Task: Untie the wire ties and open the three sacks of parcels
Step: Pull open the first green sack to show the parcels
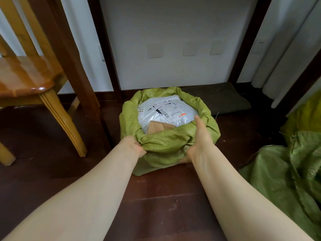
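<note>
My left hand and right hand grip the rolled rim of the green sack on the floor; inside lie a grey mailer and a cardboard box

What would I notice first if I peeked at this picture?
The green sack on the dark floor, rolled open to show a white parcel and a brown box. Both hands, left hand and right hand, grip its near rim. A wooden chair stands at left.
</note>
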Action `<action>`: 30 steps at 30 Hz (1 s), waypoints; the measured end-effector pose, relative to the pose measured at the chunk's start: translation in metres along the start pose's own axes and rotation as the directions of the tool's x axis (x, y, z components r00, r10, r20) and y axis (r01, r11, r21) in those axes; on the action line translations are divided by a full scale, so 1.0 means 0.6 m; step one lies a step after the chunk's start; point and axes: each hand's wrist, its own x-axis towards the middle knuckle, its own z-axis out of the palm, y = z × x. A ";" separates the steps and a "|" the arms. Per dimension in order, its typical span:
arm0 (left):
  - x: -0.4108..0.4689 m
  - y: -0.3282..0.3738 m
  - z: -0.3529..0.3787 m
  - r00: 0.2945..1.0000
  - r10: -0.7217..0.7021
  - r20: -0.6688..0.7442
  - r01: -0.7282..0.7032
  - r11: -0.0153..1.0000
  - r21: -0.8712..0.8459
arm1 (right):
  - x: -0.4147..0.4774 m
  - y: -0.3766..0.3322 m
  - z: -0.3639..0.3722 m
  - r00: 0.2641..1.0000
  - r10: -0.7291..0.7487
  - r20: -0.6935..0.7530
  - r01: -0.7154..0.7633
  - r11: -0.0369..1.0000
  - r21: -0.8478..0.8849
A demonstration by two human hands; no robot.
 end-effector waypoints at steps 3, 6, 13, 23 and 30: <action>0.028 -0.014 -0.008 0.995 -0.078 -0.065 0.059 0.967 -0.248 | 0.016 0.014 -0.004 0.993 -0.118 0.020 0.120 0.978 -0.172; 0.034 -0.019 -0.017 0.999 0.040 -0.004 -0.039 0.932 -0.359 | 0.039 0.031 -0.033 0.988 -0.094 -0.123 0.084 0.993 -0.086; 0.023 -0.021 -0.019 0.989 0.103 -0.110 -0.108 0.993 -0.044 | 0.066 0.067 -0.067 0.976 0.205 -0.072 -0.155 0.888 0.434; 0.084 0.033 -0.051 0.945 -0.022 0.327 0.116 0.955 -0.271 | 0.023 0.049 -0.037 0.962 0.114 0.247 -0.130 0.990 0.051; 0.183 0.003 -0.127 0.973 -0.032 -0.229 0.006 0.994 -0.113 | 0.037 0.064 -0.059 0.825 -0.248 -0.507 0.200 0.969 -0.149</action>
